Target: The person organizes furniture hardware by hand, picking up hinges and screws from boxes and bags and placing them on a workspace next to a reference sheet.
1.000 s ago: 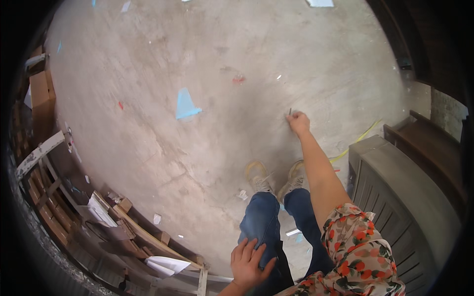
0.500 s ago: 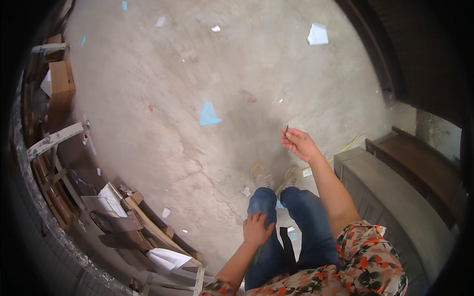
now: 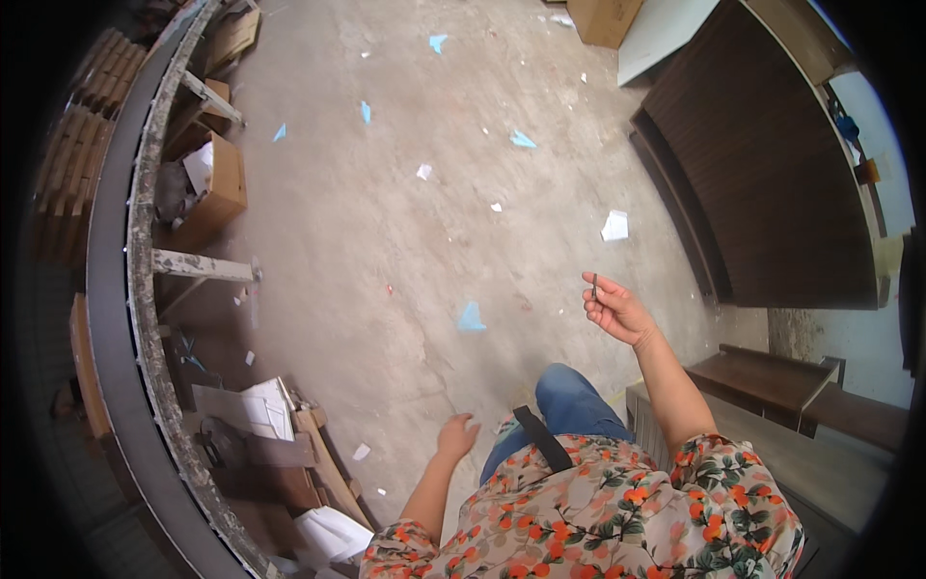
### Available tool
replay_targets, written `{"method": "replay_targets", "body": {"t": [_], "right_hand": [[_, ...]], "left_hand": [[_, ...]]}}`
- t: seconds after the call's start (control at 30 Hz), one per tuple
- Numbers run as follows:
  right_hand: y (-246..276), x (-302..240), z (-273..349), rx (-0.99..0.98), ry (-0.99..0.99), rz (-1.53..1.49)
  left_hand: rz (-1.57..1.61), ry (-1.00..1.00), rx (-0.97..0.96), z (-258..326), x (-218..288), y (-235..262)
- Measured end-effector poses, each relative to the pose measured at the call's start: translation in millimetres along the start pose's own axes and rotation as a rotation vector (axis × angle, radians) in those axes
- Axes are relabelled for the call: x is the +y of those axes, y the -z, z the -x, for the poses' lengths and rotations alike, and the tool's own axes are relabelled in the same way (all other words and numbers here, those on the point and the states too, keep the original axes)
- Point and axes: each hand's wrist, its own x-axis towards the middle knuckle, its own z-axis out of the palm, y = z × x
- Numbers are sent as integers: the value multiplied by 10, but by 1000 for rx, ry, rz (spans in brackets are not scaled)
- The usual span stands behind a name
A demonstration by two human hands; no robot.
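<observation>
You have a small dark piece [image 3: 595, 288] pinched between the thumb and forefinger of your right hand [image 3: 617, 311], held out ahead of your body; it is too small to tell what it is. Your left hand [image 3: 456, 437] hangs low beside your leg [image 3: 577, 405], fingers loosely spread, with nothing visible in it. As far as the view shows, the piece is in your grip and appears raised off the floor [image 3: 338, 232]; it is not yet set down anywhere. Beyond your right hand, a blue scrap [image 3: 470, 317] and a white scrap [image 3: 614, 226] lie on the floor, neither touched. A cardboard box [image 3: 226, 193] stands well apart on your left.
</observation>
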Motion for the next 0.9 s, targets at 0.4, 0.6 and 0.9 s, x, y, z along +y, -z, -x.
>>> {"method": "replay_targets", "body": {"t": [0.4, 0.6, 0.9], "right_hand": [[-1135, -599, -2785, -112, -99, 173], [-2614, -623, -4568, -130, -331, 408], [-2443, -878, -7103, 226, -425, 1379]], "left_hand": [[299, 343, 119, -1173, -934, 1787], [677, 644, 143, -1462, -983, 3111], [74, 568, -264, -3461, -2438, 4872]]}}
